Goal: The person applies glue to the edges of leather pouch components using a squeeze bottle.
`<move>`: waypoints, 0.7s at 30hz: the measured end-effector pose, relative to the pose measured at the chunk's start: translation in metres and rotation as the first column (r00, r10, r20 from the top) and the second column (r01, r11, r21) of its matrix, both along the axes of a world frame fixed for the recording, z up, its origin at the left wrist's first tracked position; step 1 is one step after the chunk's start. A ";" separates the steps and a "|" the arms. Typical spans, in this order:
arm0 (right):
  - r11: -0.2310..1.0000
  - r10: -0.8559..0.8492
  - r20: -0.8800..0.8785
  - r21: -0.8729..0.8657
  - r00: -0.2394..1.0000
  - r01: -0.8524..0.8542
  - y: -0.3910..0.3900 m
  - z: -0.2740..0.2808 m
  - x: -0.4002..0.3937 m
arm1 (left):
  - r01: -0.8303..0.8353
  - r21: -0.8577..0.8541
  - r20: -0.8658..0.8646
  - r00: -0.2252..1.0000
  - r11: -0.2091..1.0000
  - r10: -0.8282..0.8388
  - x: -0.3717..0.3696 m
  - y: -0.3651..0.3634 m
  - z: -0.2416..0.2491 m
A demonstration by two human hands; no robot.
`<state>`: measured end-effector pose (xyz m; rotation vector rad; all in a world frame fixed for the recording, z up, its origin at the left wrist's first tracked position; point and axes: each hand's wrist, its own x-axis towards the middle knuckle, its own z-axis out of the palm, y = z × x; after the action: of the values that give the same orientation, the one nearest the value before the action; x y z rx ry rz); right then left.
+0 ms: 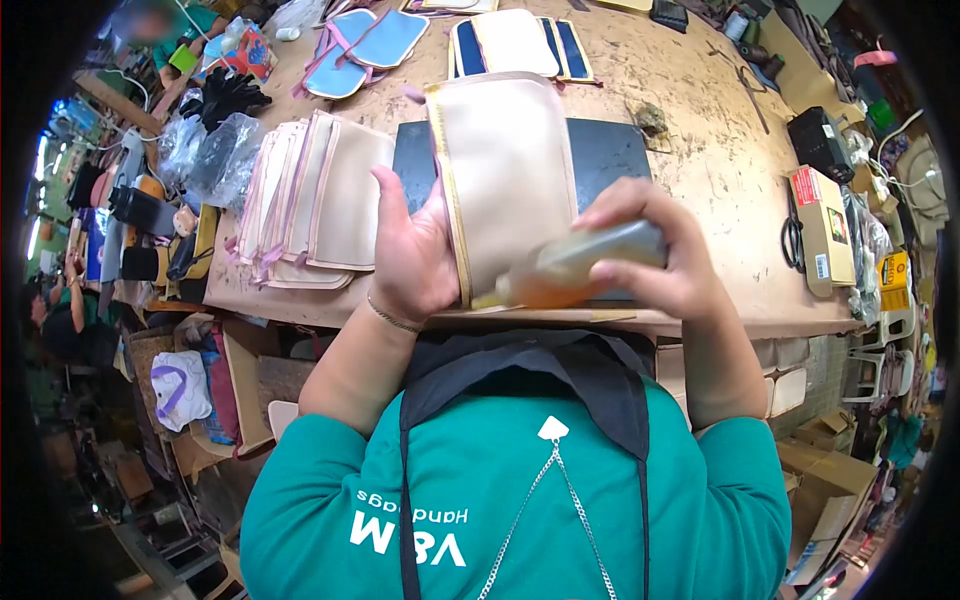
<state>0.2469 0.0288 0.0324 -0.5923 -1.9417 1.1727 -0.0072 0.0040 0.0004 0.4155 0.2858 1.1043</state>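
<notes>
A beige panel (508, 180) with a yellowish strip along its left edge lies partly over a dark board (610, 165). My left hand (415, 245) lies against the panel's left edge, its thumb spread away from the fingers, some of which are hidden behind the panel. My right hand (660, 250) is wrapped round a bottle (590, 262) with amber liquid in it. The bottle is tilted, blurred, and its tip points down-left near the panel's lower left corner. A stack of similar beige panels (345, 195) lies left of my left hand.
Blue panels (385, 38) and cream and navy pieces (515, 45) lie at the back of the worktable (720, 200). Black scissors (792, 240) and a cardboard box (825, 235) are at the right. Plastic bags (210, 155) sit at the left. Another person (180, 40) is at the far left.
</notes>
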 end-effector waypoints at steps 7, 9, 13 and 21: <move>0.898 -0.432 -0.280 -0.050 0.857 0.437 0.028 0.021 0.010 | 0.165 0.070 -0.159 0.976 0.984 -0.152 0.005 -0.013 -0.007; 0.894 -0.435 -0.266 -0.015 0.860 0.447 0.035 0.024 0.012 | 0.196 0.087 -0.185 0.967 0.977 -0.178 0.007 -0.015 -0.007; 0.885 -0.448 -0.256 0.004 0.857 0.465 0.037 0.026 0.010 | 0.241 0.101 -0.245 0.946 0.965 -0.210 0.009 -0.019 -0.006; 0.895 -0.430 -0.243 0.013 0.870 0.446 0.040 0.018 0.014 | 0.239 0.098 -0.269 0.941 0.966 -0.206 0.011 -0.021 -0.001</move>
<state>0.2613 0.0693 0.0507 -0.7733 -1.5328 0.8398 0.0036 -0.0173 -0.0007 0.6926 0.3865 0.8479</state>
